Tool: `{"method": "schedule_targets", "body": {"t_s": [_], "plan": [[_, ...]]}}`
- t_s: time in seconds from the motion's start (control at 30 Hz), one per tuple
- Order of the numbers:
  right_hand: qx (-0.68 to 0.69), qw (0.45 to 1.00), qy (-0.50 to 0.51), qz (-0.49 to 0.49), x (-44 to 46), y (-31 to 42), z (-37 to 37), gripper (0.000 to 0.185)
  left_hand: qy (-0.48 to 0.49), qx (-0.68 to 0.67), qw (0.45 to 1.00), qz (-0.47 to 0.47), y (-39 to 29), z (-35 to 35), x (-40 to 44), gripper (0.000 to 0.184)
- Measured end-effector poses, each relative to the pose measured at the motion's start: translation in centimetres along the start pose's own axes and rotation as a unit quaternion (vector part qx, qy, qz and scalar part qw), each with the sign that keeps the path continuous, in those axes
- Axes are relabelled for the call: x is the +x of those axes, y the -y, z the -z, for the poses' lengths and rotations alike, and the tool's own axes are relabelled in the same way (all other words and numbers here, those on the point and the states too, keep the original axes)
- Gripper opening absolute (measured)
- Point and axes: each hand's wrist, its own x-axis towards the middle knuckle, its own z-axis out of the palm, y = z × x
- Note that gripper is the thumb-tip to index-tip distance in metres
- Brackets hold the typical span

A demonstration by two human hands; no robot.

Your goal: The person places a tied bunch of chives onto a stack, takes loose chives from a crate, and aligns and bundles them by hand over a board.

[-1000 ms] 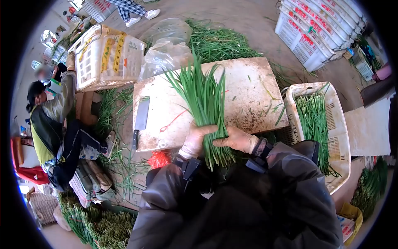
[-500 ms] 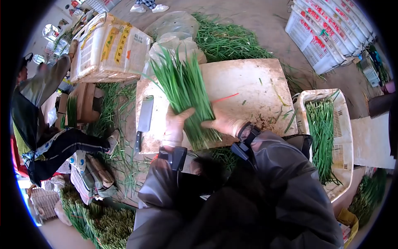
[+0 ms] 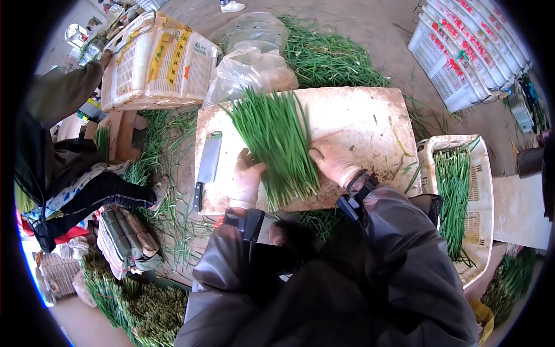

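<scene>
A thick bunch of green garlic chives (image 3: 277, 150) lies fanned out on the white cutting board (image 3: 364, 115), tips away from me and cut ends nearest. At its left edge is my left hand (image 3: 247, 179), open, with fingers bent and thumb toward the stems. My right hand (image 3: 338, 165) rests against the right edge, thumb and fingertips at the stems but not wrapped round them; some of its fingers are hidden. A thin reddish strip (image 3: 330, 136) shows beside the right fingers. To the left lies a cleaver (image 3: 209, 162) with a black handle.
A white crate (image 3: 483, 225) with chives stands at right. Behind the board are plastic bags (image 3: 248, 72) and a heap of chives (image 3: 329, 55). Another person's leg (image 3: 115, 191) is at left, below a taped white basket (image 3: 162, 63). Stacked baskets (image 3: 462, 52) stand back right.
The bunch has come down flatter onto the board and spread wider. My hands have loosened and moved apart to its two sides. The view has shifted slightly.
</scene>
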Motion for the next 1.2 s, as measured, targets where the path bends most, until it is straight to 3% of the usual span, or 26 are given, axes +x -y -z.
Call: {"method": "schedule_targets", "body": {"t_s": [0.13,0.27,0.37,0.4,0.5,0.53,0.63,0.67,1.0,1.07,1.17,1.2], "plan": [[-0.075,0.996,-0.046,-0.002,0.5,-0.7,1.1,0.037,-0.019,0.192,0.980,-0.050,2.0,3.5,1.8,0.073],[-0.106,0.992,-0.062,0.003,0.5,-2.2,-0.1,0.048,-0.063,0.446,0.867,-0.215,1.7,5.5,0.8,0.054],[-0.131,0.990,-0.062,0.001,0.4,-2.5,-0.3,0.043,-0.018,0.512,0.855,-0.076,-0.5,5.9,-0.6,0.057],[-0.138,0.988,-0.063,0.006,0.4,-2.4,-0.3,0.040,-0.025,0.525,0.843,-0.116,0.2,6.2,-0.8,0.050],[-0.178,0.983,-0.027,0.021,0.8,-3.1,-0.7,0.029,0.000,0.593,0.802,-0.072,-0.6,5.6,-1.4,0.041],[-0.188,0.981,-0.026,0.035,0.7,-3.6,-0.9,0.027,-0.028,0.585,0.798,-0.143,1.4,6.3,-1.0,0.031],[-0.230,0.972,-0.011,0.055,0.5,-3.9,-0.9,0.024,-0.027,0.586,0.799,-0.134,2.1,6.3,-0.6,0.022],[-0.252,0.966,0.002,0.049,0.3,-3.6,-0.5,0.023,-0.040,0.547,0.824,-0.142,2.2,6.0,-0.7,0.008],[-0.283,0.952,0.118,0.013,-0.5,-3.7,1.9,0.032,-0.029,0.577,0.794,-0.190,2.4,5.3,-1.7,0.007],[-0.271,0.959,0.083,0.000,-0.5,-4.1,1.4,0.032,-0.035,0.577,0.789,-0.210,2.2,5.2,-1.9,0.010],[-0.207,0.978,0.014,-0.018,-1.1,-2.8,2.1,0.035,-0.176,0.568,0.694,-0.406,0.7,3.6,-3.2,0.028],[-0.178,0.984,-0.011,-0.024,-1.3,-1.8,2.8,0.036,-0.180,0.574,0.678,-0.422,-0.5,3.3,-3.7,0.040]]}}
